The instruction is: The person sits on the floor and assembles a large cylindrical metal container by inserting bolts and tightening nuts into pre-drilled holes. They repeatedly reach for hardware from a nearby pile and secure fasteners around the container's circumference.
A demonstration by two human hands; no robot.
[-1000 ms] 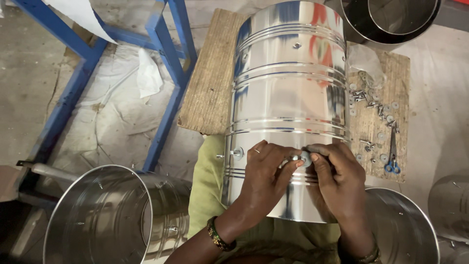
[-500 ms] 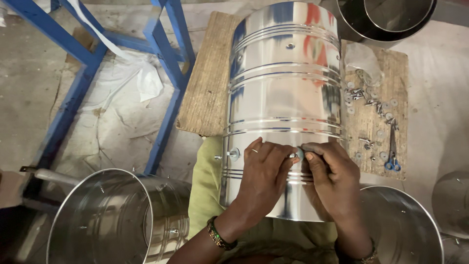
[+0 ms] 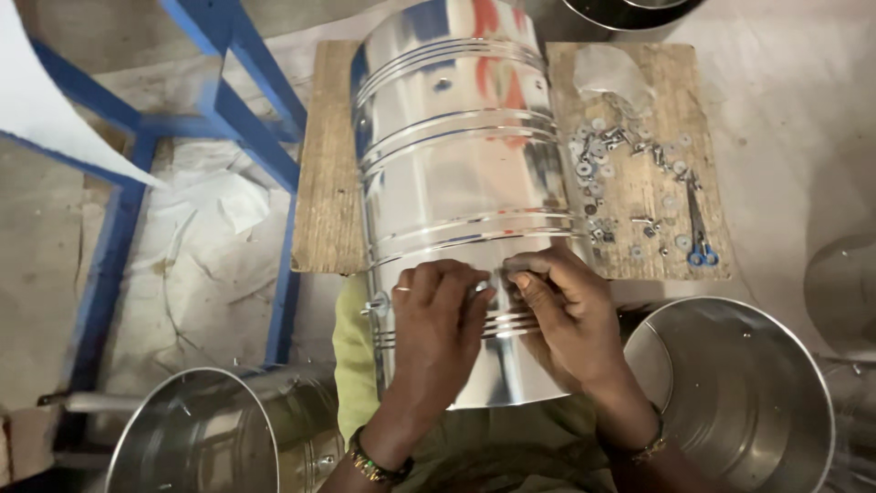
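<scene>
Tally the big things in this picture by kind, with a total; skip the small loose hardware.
Shiny ribbed steel drums: 4, the one under both hands, plus
Rough wooden boards: 1
Blue metal frames: 1
Blue-handled pliers: 1
Bare hands: 2, left, right
Total: 9

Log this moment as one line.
left hand: on drum | right hand: pinching small part at drum | board: under drum | washers: on board
</scene>
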